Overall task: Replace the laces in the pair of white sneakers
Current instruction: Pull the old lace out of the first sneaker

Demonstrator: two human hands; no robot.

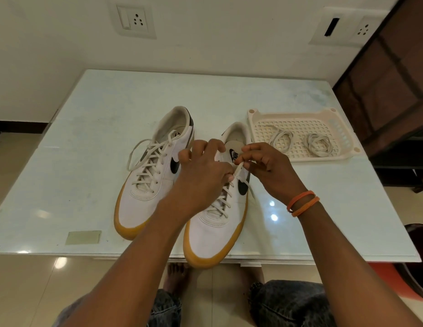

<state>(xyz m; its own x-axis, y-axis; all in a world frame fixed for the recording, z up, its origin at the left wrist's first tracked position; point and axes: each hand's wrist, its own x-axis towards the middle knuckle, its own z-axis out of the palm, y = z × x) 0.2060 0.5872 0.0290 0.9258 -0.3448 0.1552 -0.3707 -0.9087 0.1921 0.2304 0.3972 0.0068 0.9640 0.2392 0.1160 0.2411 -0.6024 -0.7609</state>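
Two white sneakers with gum soles and black swooshes lie side by side on the pale glass table (87, 128), toes towards me. The left sneaker (144, 199) is laced, its lace ends loose. Both my hands are over the right sneaker (213, 234), near its top eyelets. My left hand (203, 171) has its fingers curled on the shoe's upper edge, with the thumb at the lace (238, 169). My right hand (267, 166), with orange bands at the wrist, pinches the same lace end. The shoe's lower eyelets are still laced.
A cream perforated plastic tray (257, 131) stands on the table at the right and holds two coiled white laces (281, 140) (320, 143). A tan sticker (83, 237) sits near the table's front edge. Wall sockets are behind; dark furniture stands at the right.
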